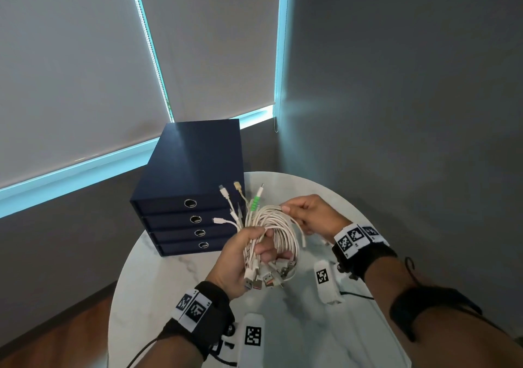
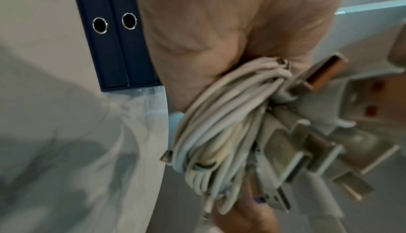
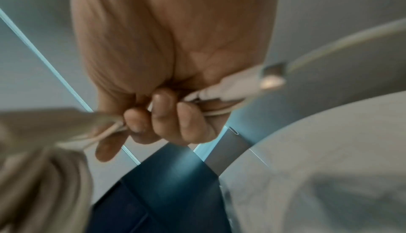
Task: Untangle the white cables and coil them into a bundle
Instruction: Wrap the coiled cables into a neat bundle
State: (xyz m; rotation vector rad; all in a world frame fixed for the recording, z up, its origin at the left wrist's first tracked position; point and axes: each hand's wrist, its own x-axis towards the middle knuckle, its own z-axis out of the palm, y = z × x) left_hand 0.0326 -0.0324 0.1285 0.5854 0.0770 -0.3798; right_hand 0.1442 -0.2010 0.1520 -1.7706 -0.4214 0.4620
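Now, keep left hand (image 1: 243, 257) clenched round gathered white cables (image 1: 276, 227), USB plugs (image 1: 264, 278) hanging below fist, all held above table (image 1: 158, 268). Right hand (image 1: 307, 214) pinches top of coil: feed loops evenly, same size. Beyond, small connectors (image 1: 240, 198) fan loose; tuck them last.

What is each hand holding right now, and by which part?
Left hand grips the coiled bundle of white cables at its gathered side by the plugs; right hand pinches the coil's top loops.

Head looks down; wrists close, sharing cables (image 1: 278, 230).
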